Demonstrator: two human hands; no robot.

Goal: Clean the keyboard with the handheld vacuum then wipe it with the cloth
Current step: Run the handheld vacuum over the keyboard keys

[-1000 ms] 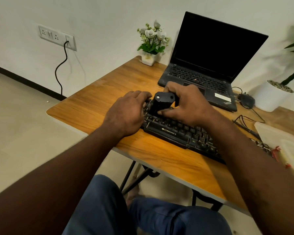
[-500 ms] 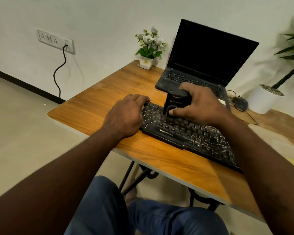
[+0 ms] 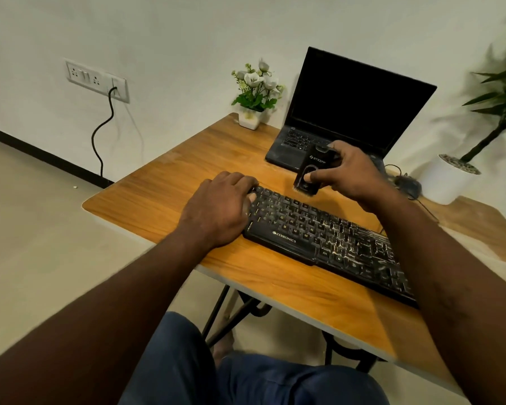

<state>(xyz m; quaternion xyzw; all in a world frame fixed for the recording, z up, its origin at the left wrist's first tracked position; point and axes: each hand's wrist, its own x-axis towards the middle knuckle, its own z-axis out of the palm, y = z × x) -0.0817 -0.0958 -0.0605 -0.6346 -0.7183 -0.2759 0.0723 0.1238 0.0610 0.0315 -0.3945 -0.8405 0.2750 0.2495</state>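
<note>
**Vacuum held at the keyboard's far edge**

Head view: the handheld vacuum (image 3: 311,173), a small black plastic block with a rounded knob on top, is gripped in the right hand (image 3: 351,173), with the fingers wrapped behind it and the thumb pressed on its front. It is held tilted just over the far edge of the keyboard (image 3: 319,232), toward the left end. The keyboard is matte black with pale lettering, and its long axis runs from far left to near right. Pale dust is seen on its right half, nearer the right arm. The left hand (image 3: 219,209) is rested on the left end, fingers relaxed over the keys. The table (image 3: 164,200) is smooth, grained wood.
</note>
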